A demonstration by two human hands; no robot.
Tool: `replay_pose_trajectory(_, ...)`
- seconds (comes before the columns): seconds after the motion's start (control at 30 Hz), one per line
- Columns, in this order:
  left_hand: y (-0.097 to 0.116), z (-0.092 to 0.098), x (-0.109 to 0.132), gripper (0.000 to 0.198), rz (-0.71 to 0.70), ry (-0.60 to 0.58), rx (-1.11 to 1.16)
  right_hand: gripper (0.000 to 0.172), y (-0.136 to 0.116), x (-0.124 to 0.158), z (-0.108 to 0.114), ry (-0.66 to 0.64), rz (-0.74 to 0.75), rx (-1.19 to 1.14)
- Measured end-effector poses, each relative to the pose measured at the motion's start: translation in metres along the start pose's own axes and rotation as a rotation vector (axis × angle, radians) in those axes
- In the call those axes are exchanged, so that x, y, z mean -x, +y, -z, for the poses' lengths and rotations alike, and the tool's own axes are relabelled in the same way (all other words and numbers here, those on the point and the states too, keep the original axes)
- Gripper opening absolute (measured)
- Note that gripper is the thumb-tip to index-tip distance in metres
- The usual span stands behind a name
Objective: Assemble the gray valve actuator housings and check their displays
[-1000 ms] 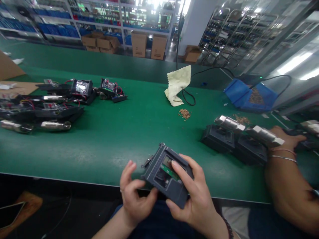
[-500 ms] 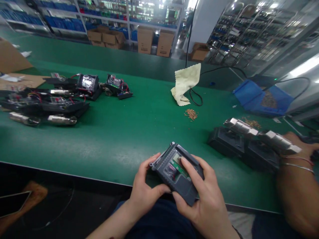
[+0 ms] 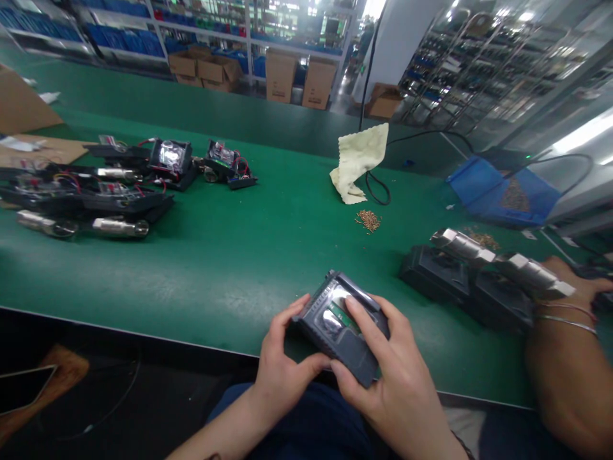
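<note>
A dark grey plastic housing with a clear window is held tilted above the near edge of the green workbench. Through the window a green circuit board shows. My left hand grips the left side, thumb at the lower edge and fingers at the upper left corner. From the right, my right hand wraps the housing, its index finger lying on the window and its thumb at the bottom edge. The housing's underside is hidden.
Opened black devices with wires and metal fittings lie at left. A pale cloth and a pile of small screws lie farther back. At right are two grey housings, a blue bin and another person's arm.
Both hands have tilted the housing slightly, and the metal piece that stuck out at its left edge no longer shows. Glare now falls on the window.
</note>
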State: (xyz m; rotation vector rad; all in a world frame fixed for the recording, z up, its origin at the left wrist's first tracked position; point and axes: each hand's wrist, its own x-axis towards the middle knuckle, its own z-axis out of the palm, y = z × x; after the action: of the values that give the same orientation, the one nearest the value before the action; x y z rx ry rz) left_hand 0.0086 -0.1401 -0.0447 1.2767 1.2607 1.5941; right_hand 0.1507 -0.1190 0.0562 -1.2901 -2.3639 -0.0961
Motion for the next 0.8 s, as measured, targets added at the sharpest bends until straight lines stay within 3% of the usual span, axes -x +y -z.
replay_pose_trajectory(0.13, 0.005, 0.007, 0.004, 0.053, -0.028, 0.018, 0.014, 0.056, 0.001, 0.000, 0.002, -0.046, 0.027, -0.043)
replay_pose_trajectory(0.23, 0.021, 0.024, -0.004, 0.046, -0.008, -0.052, 0.072, 0.058, 0.000, 0.001, 0.004, -0.061, 0.091, -0.076)
replay_pose_trajectory(0.37, 0.051, 0.045, -0.035, 0.060, 0.335, -0.340, 0.047, 0.058, -0.001, 0.011, 0.003, -0.052, 0.172, -0.133)
replay_pose_trajectory(0.43, 0.060, 0.049, -0.045, 0.072, 0.440, -0.487, 0.028, 0.059, 0.000, 0.020, 0.003, -0.073, 0.177, -0.225)
replay_pose_trajectory(0.5, 0.061, 0.050, -0.043, 0.078, 0.424, -0.538, 0.009, 0.065, 0.003, 0.029, 0.002, -0.068, 0.050, -0.386)
replay_pose_trajectory(0.57, 0.055, 0.051, -0.031, 0.081, 0.368, -0.513, -0.020, 0.077, 0.006, 0.032, 0.004, -0.081, -0.222, -0.602)
replay_pose_trajectory(0.67, 0.042, 0.057, -0.009, 0.085, 0.290, -0.495, -0.066, 0.085, 0.007, 0.027, 0.008, -0.367, -0.540, -0.946)
replay_pose_trajectory(0.73, 0.037, 0.061, -0.001, 0.084, 0.235, -0.510, -0.131, 0.075, 0.006, 0.020, 0.011, -0.547, -0.565, -1.054)
replay_pose_trajectory(0.8, 0.036, 0.063, 0.000, 0.083, 0.187, -0.522, -0.215, 0.064, 0.004, 0.014, 0.012, -0.537, -0.526, -1.023)
